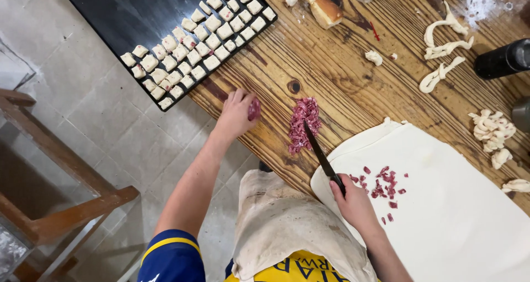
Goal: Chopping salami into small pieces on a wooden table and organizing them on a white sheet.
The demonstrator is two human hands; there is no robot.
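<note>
Blue sleeve point(172, 255), yellow-trimmed — perhaps cloth apron point(287, 227).

wooden plank counter point(342, 77) w/ dark knots. on it: black tray point(121, 11) of small dough squares at far left edge, pile of chopped red meat point(302, 122) mid, rolled dough sheet point(458, 204) near right w/ few meat bits, dough scraps point(441, 50) far right, bread roll point(324, 7) at top.

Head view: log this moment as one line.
left hand: holds red meat piece | right hand: grips black knife, tip at chopped meat pile | dough sheet: meat bits scattered
</note>
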